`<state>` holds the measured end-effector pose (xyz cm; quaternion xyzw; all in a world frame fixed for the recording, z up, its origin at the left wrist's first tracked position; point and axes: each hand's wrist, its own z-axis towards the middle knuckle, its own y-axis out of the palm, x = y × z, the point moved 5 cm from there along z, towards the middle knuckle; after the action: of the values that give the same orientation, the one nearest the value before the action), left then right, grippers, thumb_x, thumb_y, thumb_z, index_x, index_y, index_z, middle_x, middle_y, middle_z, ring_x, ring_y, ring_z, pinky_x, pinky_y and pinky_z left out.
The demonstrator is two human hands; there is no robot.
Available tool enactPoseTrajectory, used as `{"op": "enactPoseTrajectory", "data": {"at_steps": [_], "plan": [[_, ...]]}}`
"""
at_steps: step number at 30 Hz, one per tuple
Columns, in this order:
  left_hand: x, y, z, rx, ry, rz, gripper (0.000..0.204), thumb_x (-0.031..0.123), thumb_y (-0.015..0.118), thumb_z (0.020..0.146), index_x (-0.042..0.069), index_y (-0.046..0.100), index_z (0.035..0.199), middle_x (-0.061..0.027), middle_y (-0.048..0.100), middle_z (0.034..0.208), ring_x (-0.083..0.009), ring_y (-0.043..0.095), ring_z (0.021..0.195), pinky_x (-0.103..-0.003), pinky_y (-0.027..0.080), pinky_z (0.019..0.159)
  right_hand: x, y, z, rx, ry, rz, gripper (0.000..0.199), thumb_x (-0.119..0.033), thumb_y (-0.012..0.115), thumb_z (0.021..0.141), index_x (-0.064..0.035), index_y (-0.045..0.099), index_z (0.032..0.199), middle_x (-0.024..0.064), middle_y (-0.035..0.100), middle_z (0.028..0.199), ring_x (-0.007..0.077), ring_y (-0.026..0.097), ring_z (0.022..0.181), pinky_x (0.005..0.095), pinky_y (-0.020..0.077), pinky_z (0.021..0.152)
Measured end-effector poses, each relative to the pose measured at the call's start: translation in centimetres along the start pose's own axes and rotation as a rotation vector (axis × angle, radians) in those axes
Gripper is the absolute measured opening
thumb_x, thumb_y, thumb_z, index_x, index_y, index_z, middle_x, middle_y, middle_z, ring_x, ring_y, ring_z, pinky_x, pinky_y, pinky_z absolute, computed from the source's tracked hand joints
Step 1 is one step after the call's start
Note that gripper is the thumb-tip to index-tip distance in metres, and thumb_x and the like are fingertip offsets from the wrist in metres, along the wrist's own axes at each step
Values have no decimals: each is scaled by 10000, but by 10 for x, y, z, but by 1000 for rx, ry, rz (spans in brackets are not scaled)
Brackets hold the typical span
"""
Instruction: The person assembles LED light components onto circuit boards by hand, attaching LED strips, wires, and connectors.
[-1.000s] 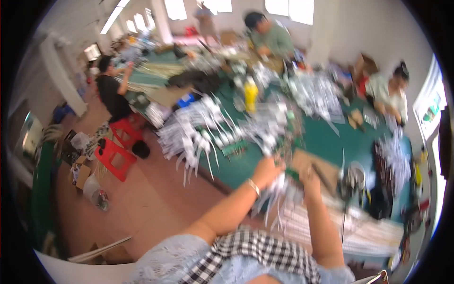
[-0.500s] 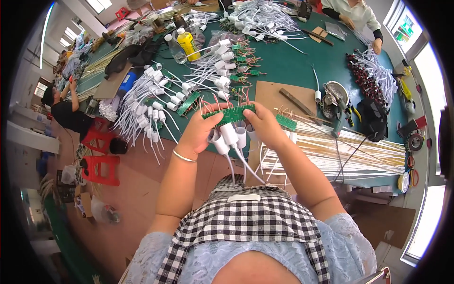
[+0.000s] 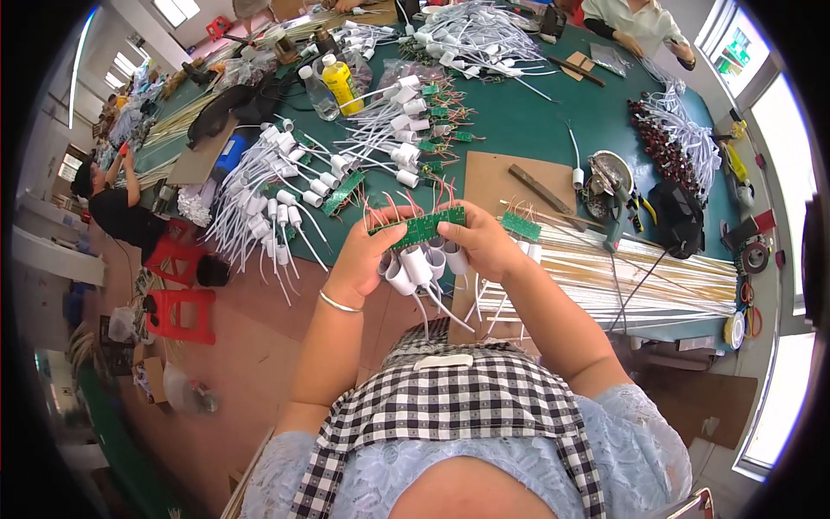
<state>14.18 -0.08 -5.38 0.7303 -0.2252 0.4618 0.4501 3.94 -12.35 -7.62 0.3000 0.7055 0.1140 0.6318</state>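
Note:
Between my two hands is a green circuit board strip, its thin red and pale wires sticking up along the far edge. My left hand grips the strip's left end, thumb on top. At the other end my right hand pinches it the same way. Several white lamp sockets with white cables hang below the strip toward my apron. My fingers under the board are partly hidden. Just right of my right hand lies another green circuit board with wires, at the edge of a brown board.
Left of my hands lie piles of white sockets with cables. Bottles stand behind them. To the right are long pale strips, a metal bowl with a tool and a black bag. A co-worker handles cables at the far right.
The strip in my hands has tipped a little, and its right end sits slightly lower. My right thumb has shifted a bit left. The co-worker's hand at the far right has lifted away.

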Motion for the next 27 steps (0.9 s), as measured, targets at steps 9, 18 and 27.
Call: {"op": "enactPoseTrajectory", "data": {"at_steps": [9, 18, 27], "plan": [[-20, 14, 4, 347, 182, 225, 305, 28, 638, 802, -22, 601, 1100, -54, 640, 940, -80, 578, 781, -217, 472, 698, -9, -3, 1, 467, -269, -716, 149, -100, 585, 853, 13, 547, 942, 56, 615, 763, 97, 542, 677, 261, 444, 612], [-7, 16, 1, 98, 33, 121, 299, 10, 632, 800, -29, 579, 1091, -88, 630, 996, -131, 601, 853, -260, 489, 772, 5, -13, 0, -4, -46, 194, 334, -7, 583, 811, -65, 474, 1121, 85, 584, 1026, 163, 586, 863, 307, 483, 761], [-15, 21, -9, 193, 186, 91, 274, 39, 656, 799, -17, 593, 1059, -66, 631, 946, -103, 581, 820, -222, 477, 735, 12, -1, -14, 113, 33, -145, 253, -82, 662, 803, -29, 573, 1033, 25, 622, 850, 109, 572, 734, 254, 459, 658]]}}
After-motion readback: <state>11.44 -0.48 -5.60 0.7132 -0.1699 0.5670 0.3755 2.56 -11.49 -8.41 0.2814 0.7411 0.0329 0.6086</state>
